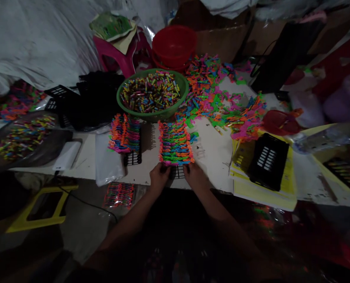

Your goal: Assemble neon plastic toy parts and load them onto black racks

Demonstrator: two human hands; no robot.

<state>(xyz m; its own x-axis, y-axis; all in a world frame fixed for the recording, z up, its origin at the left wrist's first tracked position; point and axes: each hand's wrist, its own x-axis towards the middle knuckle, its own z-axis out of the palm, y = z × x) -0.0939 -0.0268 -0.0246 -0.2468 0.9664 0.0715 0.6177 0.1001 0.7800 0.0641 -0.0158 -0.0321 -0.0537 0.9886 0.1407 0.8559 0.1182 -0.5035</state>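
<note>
A black slotted plastic rack (179, 173) lies at the table's near edge, its slots mostly filled with rows of bright plastic pieces (176, 141) in orange, green, blue and pink. My left hand (159, 179) is closed at the rack's near left corner. At the near right corner my right hand (196, 179) is closed in the same way, thumb and fingers by the end of the front row. The fingertips are dark and partly hidden. To the left stands a second black rack (132, 158), also carrying rows of bright pieces (124, 133).
Behind the rack stands a green basin (153, 116) of small striped pieces. Loose bright pieces (204, 90) are heaped at the back right. A black basket (270, 161) rests on yellow sheets (263, 194) at right. Clear plastic bags (110, 161) lie left, near a white power bank (67, 155).
</note>
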